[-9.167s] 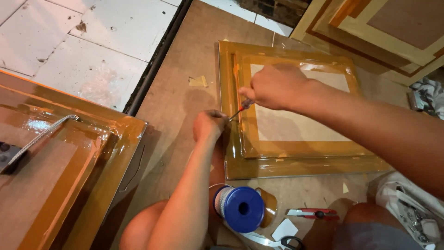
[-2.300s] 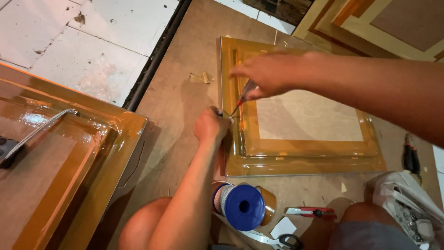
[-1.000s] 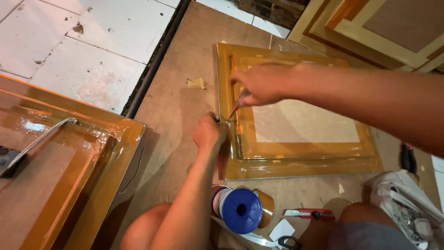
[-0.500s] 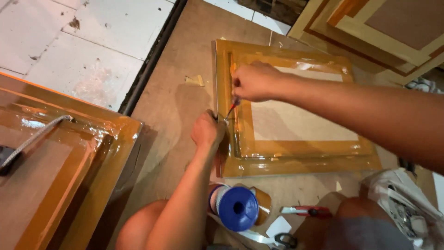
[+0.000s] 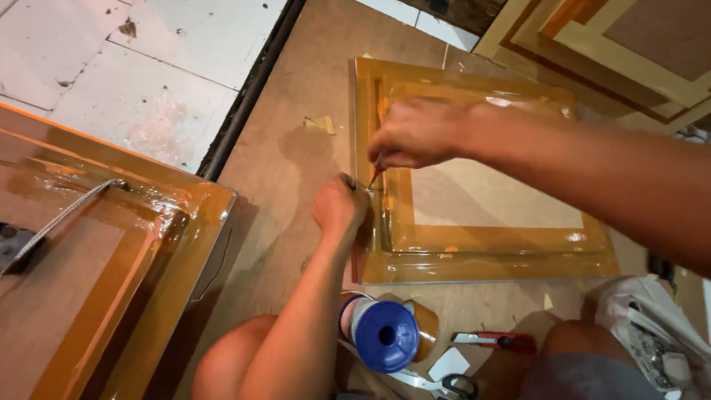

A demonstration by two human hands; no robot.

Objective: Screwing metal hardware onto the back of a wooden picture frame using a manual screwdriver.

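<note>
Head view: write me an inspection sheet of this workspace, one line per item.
Surface: brown board floor, white tiles at upper left.
Job's things: plastic-wrapped orange-brown framed panel lying flat; a thin red-handled tool at its left edge.
Clutter: blue spool, red utility knife, scissors, white plastic bag, a paper scrap.
Hands: left hand presses on the panel's left edge; right hand grips the tool, tip down beside the left hand.
Cables: a grey strap lies across the second wrapped panel at left; no cables seen.
Surroundings: more framed panels stacked at upper right.
</note>
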